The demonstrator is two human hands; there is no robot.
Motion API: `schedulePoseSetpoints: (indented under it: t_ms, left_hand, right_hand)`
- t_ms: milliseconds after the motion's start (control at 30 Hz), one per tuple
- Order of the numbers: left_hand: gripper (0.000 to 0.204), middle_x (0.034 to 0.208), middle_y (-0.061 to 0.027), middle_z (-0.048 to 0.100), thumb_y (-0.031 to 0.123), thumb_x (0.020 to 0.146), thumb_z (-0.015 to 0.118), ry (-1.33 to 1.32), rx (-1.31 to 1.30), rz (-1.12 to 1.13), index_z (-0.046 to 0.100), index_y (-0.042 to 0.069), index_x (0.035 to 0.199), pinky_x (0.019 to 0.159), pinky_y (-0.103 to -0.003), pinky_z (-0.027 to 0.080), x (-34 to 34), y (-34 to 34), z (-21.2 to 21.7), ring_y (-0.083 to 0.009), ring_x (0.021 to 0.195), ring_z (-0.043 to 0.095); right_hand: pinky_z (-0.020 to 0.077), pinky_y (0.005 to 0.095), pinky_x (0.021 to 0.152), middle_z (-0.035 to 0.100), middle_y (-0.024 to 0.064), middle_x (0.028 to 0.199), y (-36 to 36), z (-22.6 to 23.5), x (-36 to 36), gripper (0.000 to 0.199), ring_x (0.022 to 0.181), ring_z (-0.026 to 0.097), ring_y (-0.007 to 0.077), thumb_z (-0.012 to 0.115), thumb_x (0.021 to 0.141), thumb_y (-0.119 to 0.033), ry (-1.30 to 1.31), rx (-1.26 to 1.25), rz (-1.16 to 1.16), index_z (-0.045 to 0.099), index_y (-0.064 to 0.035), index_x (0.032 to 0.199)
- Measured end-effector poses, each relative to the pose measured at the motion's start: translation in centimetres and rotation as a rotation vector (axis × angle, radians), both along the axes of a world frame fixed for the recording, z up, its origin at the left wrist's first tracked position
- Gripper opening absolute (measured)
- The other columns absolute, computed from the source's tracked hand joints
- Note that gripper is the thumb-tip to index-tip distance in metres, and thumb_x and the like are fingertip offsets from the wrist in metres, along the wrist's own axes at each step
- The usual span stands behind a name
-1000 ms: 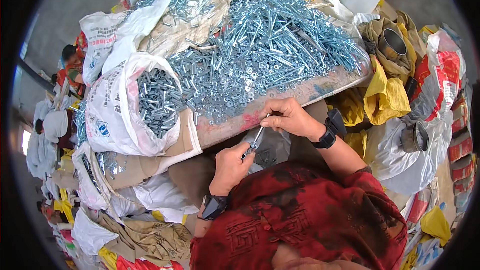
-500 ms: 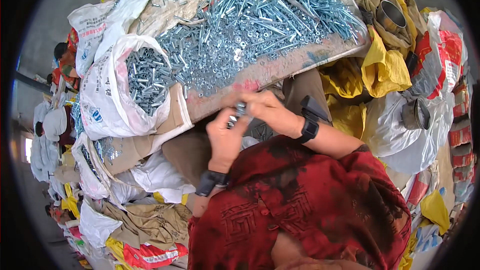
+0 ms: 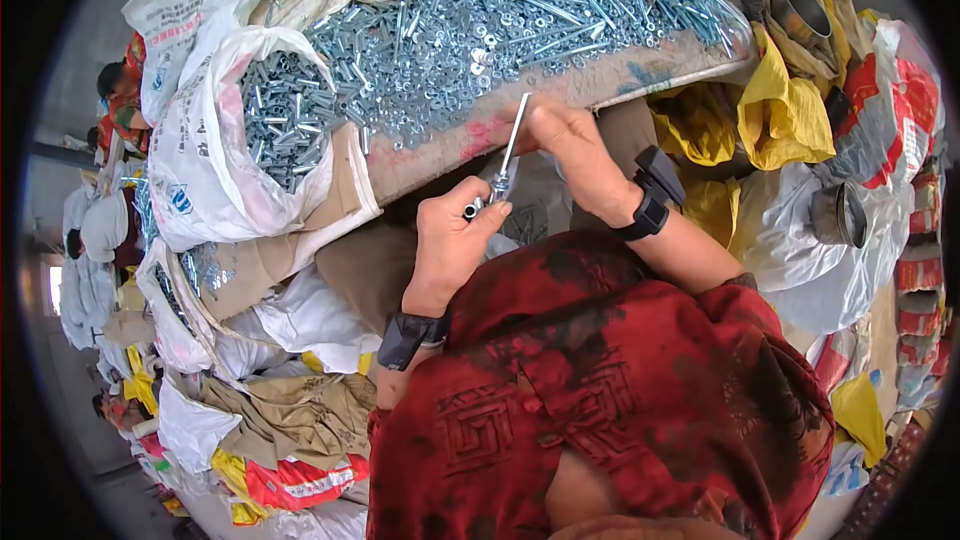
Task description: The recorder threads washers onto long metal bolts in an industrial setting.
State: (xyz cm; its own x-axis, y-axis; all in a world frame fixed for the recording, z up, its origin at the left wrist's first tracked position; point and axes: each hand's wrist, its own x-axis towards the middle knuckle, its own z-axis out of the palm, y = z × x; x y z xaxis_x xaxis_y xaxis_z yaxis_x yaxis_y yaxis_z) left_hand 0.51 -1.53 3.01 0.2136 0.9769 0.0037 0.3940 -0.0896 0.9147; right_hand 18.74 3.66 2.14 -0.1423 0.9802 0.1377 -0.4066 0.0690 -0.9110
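A long silver bolt (image 3: 513, 145) sits just above the middle of the frame, its long axis running steeply from lower left to upper right, tilted a little off vertical. Its upper end is pinched in the fingertips of the right hand (image 3: 572, 155), closed on the shank. Its lower end meets the left hand (image 3: 452, 240), whose thumb and forefinger are closed on a small metal nut (image 3: 472, 208) at or just beside the bolt's tip; whether the nut is threaded on cannot be told. Both wrists wear dark bands.

Just above the hands runs the worn front edge of a board (image 3: 600, 85) heaped with loose bolts and washers (image 3: 480, 10), which fill the upper middle of the frame. To the upper left a white sack (image 3: 205, 170) stands open, full of short bolts. Yellow and white bags (image 3: 785, 115) crowd the right side, and more sacks pile along the left. The only open room is the narrow gap between the board's edge and the person's red shirt (image 3: 600, 390).
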Motion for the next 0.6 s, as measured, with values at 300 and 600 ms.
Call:
schedulePoseSetpoints:
  t_ms: [300, 600]
  left_hand:
    - [0.015, 0.081, -0.0141, 0.066, 0.011, 0.081, 0.073, 0.566, 0.494, 0.021, 0.066, 0.002, 0.091, 0.059, -0.038, 0.047, 0.6, -0.2, 0.0, -0.0275, 0.063, 0.063]
    - [0.028, 0.075, -0.009, 0.062, 0.008, 0.079, 0.074, 0.4, 0.549, -0.026, 0.069, 0.005, 0.106, 0.059, -0.038, 0.048, 0.7, 0.3, 0.6, -0.0263, 0.066, 0.063]
  right_hand:
    - [0.0426, 0.0371, 0.053, 0.055, 0.0132, 0.059, 0.7, -0.3, 1.4, 0.033, 0.053, 0.054, 0.0247, 0.063, 0.094, -0.032, -0.656, 0.288, 0.056, 0.063, -0.0044, 0.076]
    - [0.039, 0.0407, 0.05, 0.05, 0.0186, 0.06, -0.2, -0.8, 1.3, 0.038, 0.052, 0.051, 0.0309, 0.062, 0.094, -0.031, -0.668, 0.472, 0.035, 0.06, -0.0004, 0.072]
